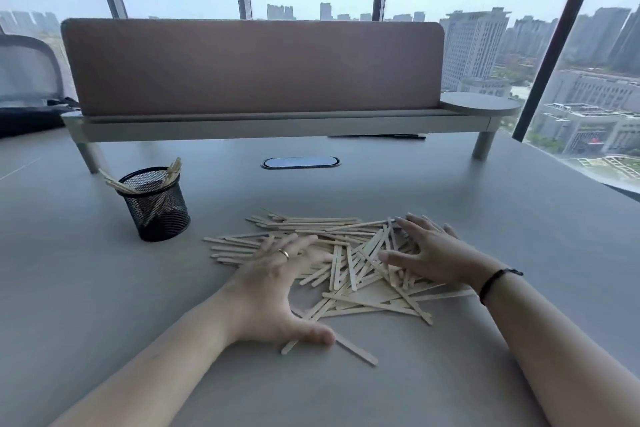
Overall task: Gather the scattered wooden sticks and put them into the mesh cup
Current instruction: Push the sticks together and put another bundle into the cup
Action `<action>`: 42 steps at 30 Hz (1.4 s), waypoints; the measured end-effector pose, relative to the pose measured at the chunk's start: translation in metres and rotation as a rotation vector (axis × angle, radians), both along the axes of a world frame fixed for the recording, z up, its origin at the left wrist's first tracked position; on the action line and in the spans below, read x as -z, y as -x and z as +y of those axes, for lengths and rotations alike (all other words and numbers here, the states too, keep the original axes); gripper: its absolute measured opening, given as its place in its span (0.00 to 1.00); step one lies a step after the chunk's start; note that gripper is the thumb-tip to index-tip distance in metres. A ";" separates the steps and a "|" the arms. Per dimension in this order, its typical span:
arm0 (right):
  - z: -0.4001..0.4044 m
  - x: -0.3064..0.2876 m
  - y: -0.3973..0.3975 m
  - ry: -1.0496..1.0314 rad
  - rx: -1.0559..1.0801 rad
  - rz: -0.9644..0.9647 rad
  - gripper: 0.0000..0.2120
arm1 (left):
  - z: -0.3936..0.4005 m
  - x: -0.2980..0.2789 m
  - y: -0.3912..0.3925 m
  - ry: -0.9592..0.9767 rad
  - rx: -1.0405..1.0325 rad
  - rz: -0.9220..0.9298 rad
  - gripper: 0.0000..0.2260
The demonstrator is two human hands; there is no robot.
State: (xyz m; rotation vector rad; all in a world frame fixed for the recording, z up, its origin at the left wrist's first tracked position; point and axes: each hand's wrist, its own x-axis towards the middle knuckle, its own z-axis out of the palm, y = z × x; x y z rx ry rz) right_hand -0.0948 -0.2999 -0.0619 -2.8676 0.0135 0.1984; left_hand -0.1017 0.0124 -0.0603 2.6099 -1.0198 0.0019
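A loose heap of pale, flat wooden sticks (349, 267) lies scattered on the grey table (519, 218), directly in front of the person. The left hand (277, 284) rests palm-down on the heap's left edge, its grip spread wide: fingers straight over the sticks, thumb stretched out toward the near side and touching a couple of stray sticks there. A gold ring (284, 254) sits on one finger. The right hand (429, 253) lies on the right part of the heap, its grip also spread, fingers splayed across the sticks and thumb pointing left; it pinches nothing. A black band (495, 282) circles that wrist. The black round mesh cup (154, 204) stands upright on the table, left of and beyond the heap, apart from it, with a few sticks leaning inside. Behind runs a brownish-pink padded desk divider (252, 66).
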 end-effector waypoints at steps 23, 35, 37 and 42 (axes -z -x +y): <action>0.083 0.005 -0.030 0.024 -0.275 -0.229 0.50 | 0.015 0.006 -0.016 0.079 -0.073 -0.004 0.43; 0.092 0.016 -0.039 0.007 -0.215 -0.434 0.31 | 0.006 0.013 -0.023 0.135 -0.137 -0.114 0.45; 0.091 0.016 -0.038 0.037 -0.211 -0.470 0.29 | 0.008 0.014 -0.026 0.113 -0.149 -0.155 0.45; 0.091 0.018 -0.039 0.077 -0.215 -0.512 0.27 | 0.014 0.013 -0.030 0.057 -0.207 -0.128 0.48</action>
